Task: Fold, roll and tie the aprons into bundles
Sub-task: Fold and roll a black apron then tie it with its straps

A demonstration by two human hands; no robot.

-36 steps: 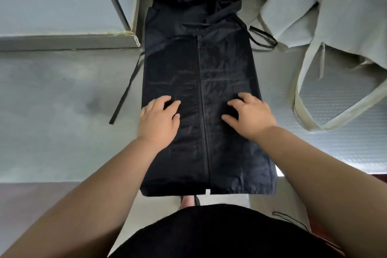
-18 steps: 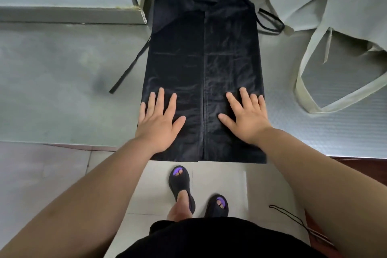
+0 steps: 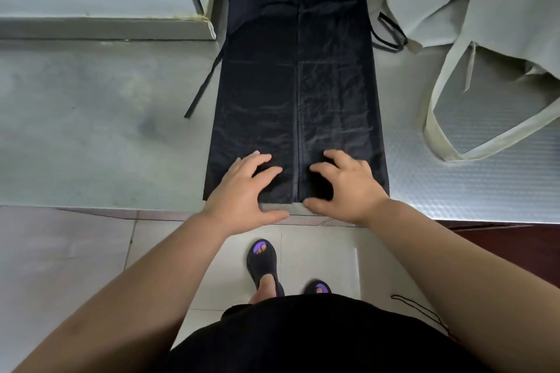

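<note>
The black apron [image 3: 297, 94] lies folded in 1 strip on the desk [image 3: 91, 130]; left hand [image 3: 242, 188] and right hand [image 3: 348, 188] curl their fingers [image 3: 260, 158] round its near hem, rolling and tying apparently not yet begun.

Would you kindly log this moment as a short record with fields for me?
surface: grey table
black apron: folded into a long strip, flat, near hem at table's front edge
left hand: bent fingers on its near end, left of the centre line
right hand: same, right of it
grip: cannot tell
right side: pale apron, unfolded
</note>
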